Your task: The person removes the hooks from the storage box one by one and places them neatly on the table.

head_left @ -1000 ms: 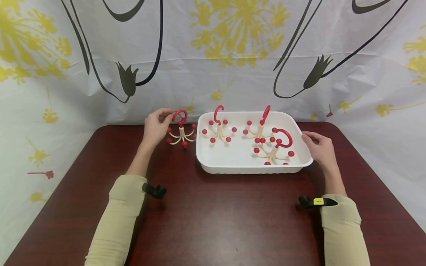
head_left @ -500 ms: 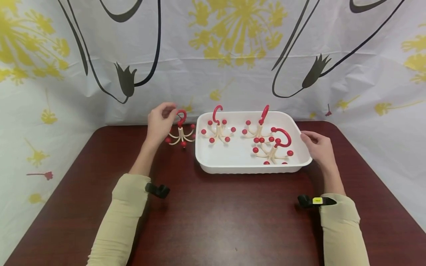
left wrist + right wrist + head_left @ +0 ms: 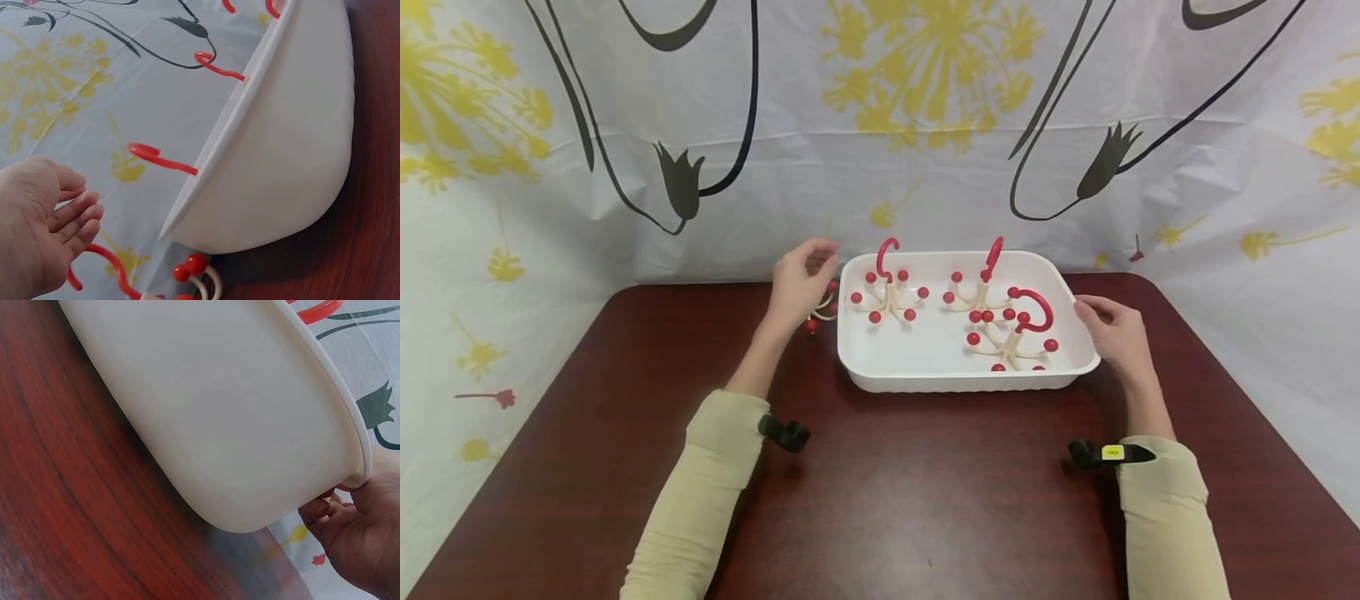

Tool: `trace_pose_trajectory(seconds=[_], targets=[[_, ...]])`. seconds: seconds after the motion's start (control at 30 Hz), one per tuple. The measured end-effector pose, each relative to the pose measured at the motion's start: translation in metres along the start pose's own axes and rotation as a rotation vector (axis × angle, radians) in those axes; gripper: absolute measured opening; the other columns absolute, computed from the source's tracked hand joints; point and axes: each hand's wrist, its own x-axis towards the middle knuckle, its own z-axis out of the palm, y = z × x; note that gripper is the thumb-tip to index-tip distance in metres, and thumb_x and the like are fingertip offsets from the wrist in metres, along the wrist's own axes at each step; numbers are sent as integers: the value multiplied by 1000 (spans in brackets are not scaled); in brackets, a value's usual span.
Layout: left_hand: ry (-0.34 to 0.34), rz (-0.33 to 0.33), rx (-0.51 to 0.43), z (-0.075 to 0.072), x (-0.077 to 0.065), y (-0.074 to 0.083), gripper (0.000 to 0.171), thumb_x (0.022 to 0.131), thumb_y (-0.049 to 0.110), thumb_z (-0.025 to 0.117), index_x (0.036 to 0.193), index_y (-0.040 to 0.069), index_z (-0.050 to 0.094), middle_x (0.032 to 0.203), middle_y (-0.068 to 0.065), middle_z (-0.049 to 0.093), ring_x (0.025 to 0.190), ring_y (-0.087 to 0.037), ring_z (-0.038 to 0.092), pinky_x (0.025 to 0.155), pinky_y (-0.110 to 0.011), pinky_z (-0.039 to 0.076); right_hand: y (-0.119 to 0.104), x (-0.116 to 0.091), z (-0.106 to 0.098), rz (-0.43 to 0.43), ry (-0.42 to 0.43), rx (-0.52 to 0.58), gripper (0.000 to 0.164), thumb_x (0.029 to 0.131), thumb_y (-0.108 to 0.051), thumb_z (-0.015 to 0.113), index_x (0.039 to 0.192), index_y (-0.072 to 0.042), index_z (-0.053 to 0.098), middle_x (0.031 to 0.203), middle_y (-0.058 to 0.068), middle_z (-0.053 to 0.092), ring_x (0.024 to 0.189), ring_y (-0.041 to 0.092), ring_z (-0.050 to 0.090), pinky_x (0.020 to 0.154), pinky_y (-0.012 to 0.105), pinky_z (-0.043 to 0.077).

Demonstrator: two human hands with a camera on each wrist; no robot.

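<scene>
A flower-printed cloth (image 3: 820,187) hangs along the far side, and in front of it spreads a dark red-brown tabletop (image 3: 887,500). Towards its far edge sits a white tray (image 3: 955,382). Of the hands, the right hand (image 3: 1116,333) has the tray's right end, thumb at the rim and fingers bent below it. The left hand (image 3: 801,283) is off the tray's left end, fingers loosely bent, with nothing in its grasp that I can make out.

By my count it's three in and one out. Inside the tray, the left hanger (image 3: 890,292) stands alone with its hook up; the far-right hanger (image 3: 982,292) and the near-right hanger (image 3: 1013,343) crowd together, the near one's hook tipped right. I can't tell whether those two touch. The outside hanger (image 3: 832,308) is on the tabletop just beside the tray's left end, mostly behind the left hand. That one looks like the odd one out, with room left in the tray's near-left part.
</scene>
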Motion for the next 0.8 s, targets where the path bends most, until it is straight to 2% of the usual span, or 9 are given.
trace_pose_trajectory(seconds=[0.33, 0.67, 0.8], targets=[[-57, -30, -54, 24, 3, 0, 28, 98, 8, 65, 122, -5, 66, 109, -20, 69, 102, -30, 64, 93, -38, 52, 1, -1, 0, -2, 0, -5, 56, 103, -43, 54, 137, 2, 59, 125, 27, 61, 76, 0, 60, 63, 14, 52], [-119, -62, -14, 47, 4, 5, 27, 97, 9, 67, 122, -3, 67, 106, -17, 69, 100, -27, 64, 91, -33, 52, 0, -1, 0, -5, 1, 6, 56, 103, -42, 54, 137, 2, 59, 126, 28, 61, 80, 5, 61, 63, 14, 52], [-120, -64, 12, 54, 4, 5, 26, 97, 8, 67, 121, -3, 67, 108, -17, 68, 101, -27, 64, 90, -33, 52, 0, -1, 0, -8, -6, 10, 55, 104, -41, 53, 138, 2, 58, 126, 28, 61, 80, 5, 61, 63, 13, 51]])
